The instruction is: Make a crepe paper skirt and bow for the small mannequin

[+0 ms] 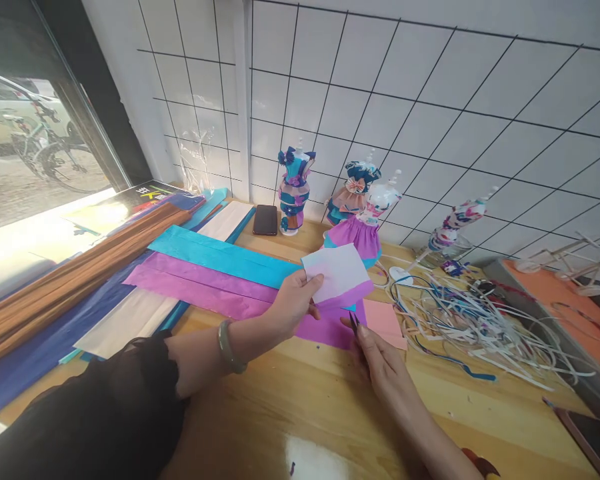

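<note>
My left hand (293,303) pinches the near edge of a small white paper card (337,272) and holds it up over a purple crepe paper strip (205,283). My right hand (380,357) lies on the wooden table (290,407) just right of it, fingers closed round small dark scissors (354,325) whose tips point at the card's lower edge. A pink paper square (384,321) lies under the scissors' tips. A teal strip (220,257) lies beside the purple one.
Several small mannequins in paper dresses (295,190) (367,220) stand by the tiled wall. A tangle of paper scraps (475,320) covers the right. A phone (265,219) lies at the back. Brown, blue and white crepe rolls (70,280) lie left. An orange tray (565,300) is far right.
</note>
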A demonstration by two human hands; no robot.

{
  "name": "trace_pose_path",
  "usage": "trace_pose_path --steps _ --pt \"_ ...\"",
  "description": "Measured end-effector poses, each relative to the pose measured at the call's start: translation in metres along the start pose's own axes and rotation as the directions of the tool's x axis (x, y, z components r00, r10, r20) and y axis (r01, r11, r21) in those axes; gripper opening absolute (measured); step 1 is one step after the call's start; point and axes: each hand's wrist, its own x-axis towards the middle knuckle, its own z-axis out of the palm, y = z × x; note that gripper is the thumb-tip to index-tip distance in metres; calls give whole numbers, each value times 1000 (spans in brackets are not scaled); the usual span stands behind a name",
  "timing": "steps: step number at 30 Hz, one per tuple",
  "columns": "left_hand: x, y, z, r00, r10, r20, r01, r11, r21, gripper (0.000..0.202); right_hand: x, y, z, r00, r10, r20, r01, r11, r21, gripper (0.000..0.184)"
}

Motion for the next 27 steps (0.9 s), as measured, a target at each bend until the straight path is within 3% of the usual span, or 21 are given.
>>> trace_pose_path --steps 2,5,9,13,27 --pt "-2 0 1 1000 -7 -2 7 1000 -2 28 -1 -5 0 997 78 -3 -78 996 47 48" --pt "-4 0 3 1000 -7 8 7 1000 -3 29 -1 -6 0 985 140 99 -154 976 156 47" --pt "-5 -1 3 1000 6 28 -6 1000 -4 32 1 4 0 967 117 226 -191 922 337 43" --pt "-6 -3 3 999 8 47 -7 1000 -5 33 3 8 1 970 64 234 -170 867 468 34" --pt "-7 -3 5 999 -2 49 3 1000 -27 34 3 13 1 981 65 182 -126 931 343 37"
